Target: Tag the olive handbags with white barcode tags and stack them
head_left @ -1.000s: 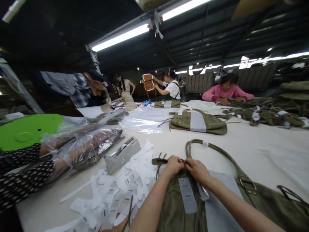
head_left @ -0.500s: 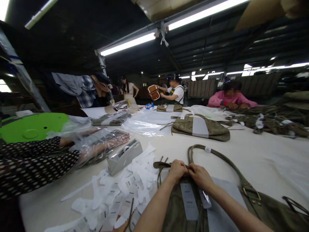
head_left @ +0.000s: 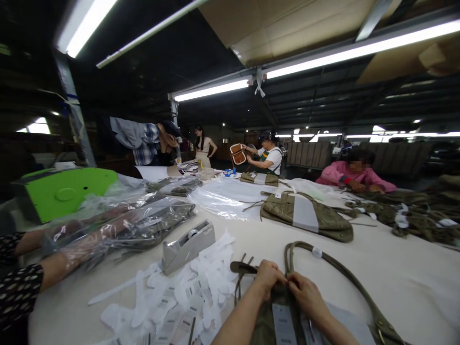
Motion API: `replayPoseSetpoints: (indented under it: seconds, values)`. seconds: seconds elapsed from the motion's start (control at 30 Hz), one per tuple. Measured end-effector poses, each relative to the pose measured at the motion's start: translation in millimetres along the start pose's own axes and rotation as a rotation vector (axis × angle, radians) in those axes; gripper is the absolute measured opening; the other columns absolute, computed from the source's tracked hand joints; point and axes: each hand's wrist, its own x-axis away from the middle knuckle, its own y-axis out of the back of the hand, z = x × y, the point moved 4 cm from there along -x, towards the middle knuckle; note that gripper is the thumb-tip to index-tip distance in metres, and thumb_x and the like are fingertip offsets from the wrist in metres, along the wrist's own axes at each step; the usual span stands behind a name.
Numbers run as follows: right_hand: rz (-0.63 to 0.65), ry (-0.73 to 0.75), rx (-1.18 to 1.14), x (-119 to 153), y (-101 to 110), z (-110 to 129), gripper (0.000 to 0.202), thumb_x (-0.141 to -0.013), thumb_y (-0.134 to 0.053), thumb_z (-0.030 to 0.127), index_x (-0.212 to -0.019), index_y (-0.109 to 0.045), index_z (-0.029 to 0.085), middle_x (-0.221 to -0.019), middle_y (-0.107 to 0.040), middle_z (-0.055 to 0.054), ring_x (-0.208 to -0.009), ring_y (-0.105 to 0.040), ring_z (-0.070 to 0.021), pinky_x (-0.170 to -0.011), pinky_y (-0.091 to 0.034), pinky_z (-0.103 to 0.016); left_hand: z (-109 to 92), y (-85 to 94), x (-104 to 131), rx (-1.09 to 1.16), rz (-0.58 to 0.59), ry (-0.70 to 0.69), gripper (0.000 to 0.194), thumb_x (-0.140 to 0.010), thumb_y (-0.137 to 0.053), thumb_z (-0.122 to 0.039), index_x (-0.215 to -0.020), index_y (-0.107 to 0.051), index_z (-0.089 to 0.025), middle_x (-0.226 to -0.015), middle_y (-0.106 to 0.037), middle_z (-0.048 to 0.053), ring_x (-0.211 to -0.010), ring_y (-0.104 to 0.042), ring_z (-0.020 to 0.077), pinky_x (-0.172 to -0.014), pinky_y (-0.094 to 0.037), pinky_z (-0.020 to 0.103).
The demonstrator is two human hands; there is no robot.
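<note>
An olive green bag (head_left: 268, 326) lies on the white table (head_left: 388, 273) right in front of me, its long strap (head_left: 341, 275) looping away to the right. My left hand (head_left: 268, 278) and my right hand (head_left: 305, 294) meet at the bag's top edge, both pinching the fabric there. A grey paper tag (head_left: 283, 326) hangs on the bag between my forearms. A dark pull tab (head_left: 242, 267) sticks out to the left of my left hand.
White labels (head_left: 179, 299) lie scattered to my left beside a grey tape dispenser (head_left: 189, 245). A co-worker's arms (head_left: 43, 268) handle bags in clear plastic (head_left: 143, 225) at left. Another olive bag (head_left: 305, 218) lies further away. Several people work at the far end.
The view has tilted upward, so my hands and the bag sit lower in the picture. My hands stay together at the bag's top. The co-worker's arms have shifted left.
</note>
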Motion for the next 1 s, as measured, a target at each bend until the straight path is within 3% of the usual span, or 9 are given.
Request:
replayPoseSetpoints:
  seconds: [0.2,0.27,0.37,0.57,0.7,0.87,1.0]
  values:
    - [0.079,-0.119,-0.193,-4.6,-0.7,-5.9,0.014,-0.07,-0.044,0.025,-0.065,-0.055,0.018,-0.057,-0.056,0.0,-0.049,-0.052,-0.0135,-0.053,-0.036,-0.025,1.9,-0.3,-2.8,0.093,0.067,0.005,0.017,-0.04,-0.057,-0.01,-0.039,-0.041,-0.015,-0.037,-0.046,-0.003,-0.031,-0.032,0.005,-0.037,-0.016,0.022]
    - [0.114,-0.137,-0.342,-3.6,0.1,-6.3,0.009,-0.061,-0.047,0.022,-0.062,-0.055,0.018,-0.054,-0.055,0.002,-0.048,-0.051,-0.0128,-0.051,-0.036,-0.024,3.2,-0.4,-3.1,0.115,0.089,0.012,0.017,-0.039,-0.058,-0.011,-0.041,-0.041,-0.015,-0.038,-0.047,-0.003,-0.03,-0.032,0.0051,-0.035,-0.015,0.022]
    - [0.192,-0.195,-0.602,1.2,2.9,-5.2,0.017,-0.048,-0.05,0.019,-0.063,-0.057,0.016,-0.055,-0.056,0.002,-0.051,-0.049,-0.012,-0.051,-0.036,-0.023,3.3,-0.9,-1.5,0.136,0.12,0.011,0.016,-0.041,-0.057,-0.014,-0.043,-0.042,-0.016,-0.041,-0.051,-0.001,-0.03,-0.034,0.006,-0.034,-0.015,0.021]
    - [0.236,-0.285,-0.808,16.3,17.3,3.7,0.026,-0.045,-0.059,0.019,-0.07,-0.063,0.012,-0.058,-0.056,0.001,-0.053,-0.046,-0.0089,-0.051,-0.033,-0.021,0.9,-2.1,4.1,0.075,0.116,-0.048,0.011,-0.046,-0.053,-0.013,-0.051,-0.044,-0.017,-0.037,-0.043,-0.006,-0.031,-0.032,0.0062,-0.034,-0.019,0.02]
    - [0.234,-0.408,-0.877,25.7,21.8,6.1,0.025,-0.044,-0.062,0.018,-0.068,-0.06,0.013,-0.055,-0.056,0.001,-0.05,-0.047,-0.0094,-0.049,-0.034,-0.021,-3.2,-0.7,6.1,-0.055,0.075,-0.086,0.015,-0.047,-0.051,-0.007,-0.057,-0.046,-0.017,-0.039,-0.039,-0.008,-0.034,-0.031,0.0059,-0.038,-0.022,0.02]
    - [0.242,-0.486,-0.994,38.1,20.3,14.7,0.03,-0.047,-0.063,0.013,-0.076,-0.057,0.013,-0.054,-0.058,0.0,-0.046,-0.049,-0.0097,-0.045,-0.035,-0.02,-19.1,7.0,18.9,-0.302,0.009,-0.21,0.016,-0.047,-0.057,-0.005,-0.058,-0.052,-0.016,-0.049,-0.045,-0.006,-0.051,-0.041,0.009,-0.052,-0.032,0.022]
    - [0.196,-0.544,-1.142,47.3,13.8,19.6,0.029,-0.047,-0.063,0.006,-0.074,-0.055,0.014,-0.059,-0.061,-0.002,-0.052,-0.055,-0.0124,-0.05,-0.042,-0.021,-29.1,10.3,40.9,-0.647,-0.035,-0.353,0.012,-0.058,-0.056,-0.014,-0.069,-0.059,-0.019,-0.062,-0.055,-0.001,-0.067,-0.051,0.0157,-0.068,-0.038,0.027]
